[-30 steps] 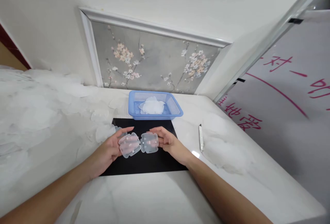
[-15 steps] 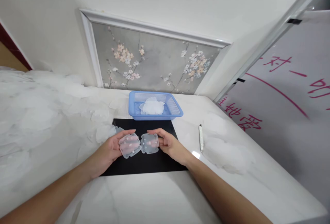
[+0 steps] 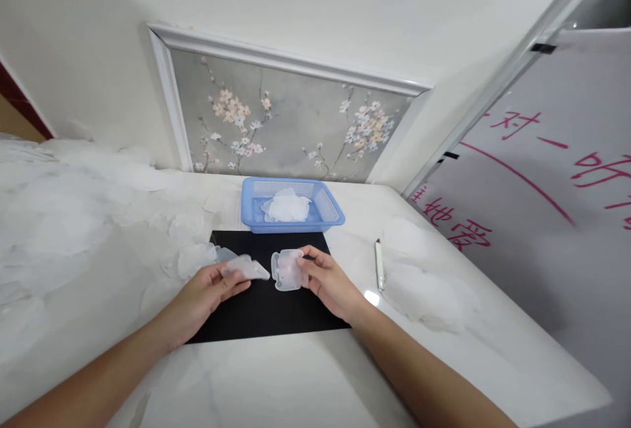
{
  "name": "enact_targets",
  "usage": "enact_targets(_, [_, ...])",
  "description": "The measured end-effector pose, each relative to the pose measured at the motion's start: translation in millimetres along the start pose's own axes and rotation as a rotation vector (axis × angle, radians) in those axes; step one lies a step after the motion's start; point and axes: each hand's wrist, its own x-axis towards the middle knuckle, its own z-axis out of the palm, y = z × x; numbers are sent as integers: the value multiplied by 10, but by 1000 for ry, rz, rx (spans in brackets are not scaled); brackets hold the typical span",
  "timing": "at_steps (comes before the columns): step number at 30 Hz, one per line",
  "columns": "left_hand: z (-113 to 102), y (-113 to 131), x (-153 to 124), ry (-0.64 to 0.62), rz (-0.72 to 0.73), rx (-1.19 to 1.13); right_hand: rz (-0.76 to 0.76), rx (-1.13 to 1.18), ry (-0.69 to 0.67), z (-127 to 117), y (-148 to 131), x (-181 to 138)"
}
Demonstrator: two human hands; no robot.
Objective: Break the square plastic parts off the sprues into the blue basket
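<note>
My left hand [image 3: 210, 293] pinches a thin translucent plastic piece [image 3: 246, 267], tilted so that it shows nearly edge-on. Between the thumb and fingers of my right hand [image 3: 330, 283] is a second translucent plastic piece [image 3: 287, 269], roughly square with notched edges, its flat side facing me. A small gap separates the two pieces. Both are held above a black mat [image 3: 276, 316]. Just behind my left hand, more clear pieces [image 3: 200, 259] lie over the mat's left edge.
Behind the mat stands a blue basket [image 3: 249, 208] with translucent pieces [image 3: 288, 206] inside. A large heap of similar pieces [image 3: 59, 204] covers the left side of the white table. On the right lie a white pen-like cutter [image 3: 379, 267] and another pile [image 3: 428, 296].
Both pieces have been turned in my hands; the left one has gone from face-on to nearly edge-on. They have come apart slightly. The camera view has shifted a little.
</note>
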Motion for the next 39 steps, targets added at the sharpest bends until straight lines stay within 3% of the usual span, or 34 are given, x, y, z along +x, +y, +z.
enact_targets(6, [5, 55, -20, -49, -34, -27, 147, 159, -52, -49, 12, 59])
enact_targets(17, [-11, 97, 50, 25, -98, -234, 102, 93, -68, -8, -30, -10])
enact_targets(20, [34, 94, 38, -8, -82, -231, 68, 45, -82, 66, -18, -32])
enact_targets(23, [141, 81, -31, -123, -49, -195, 11, -104, -130, 187, 45, -36])
enact_targets(26, [186, 99, -108, -195, 49, 43, -86, -334, -86, 294, 119, -25])
enact_targets(28, [98, 142, -128, -52, 233, 378, -121, -398, -23, 342, 135, 9])
enact_targets(30, [-87, 198, -115, 180, 413, 732, -120, -492, -13, 388, 121, 84])
enact_targets(32, [-309, 242, -84, 336, 444, 953, -115, -713, -31, 460, 100, 205])
enact_targets(35, [-562, 264, -39, 409, 361, 1037, -153, -983, -6, 631, 108, 433])
enact_targets(39, [-633, 277, -12, 404, 325, 998, -177, -877, -3, 848, 183, 636])
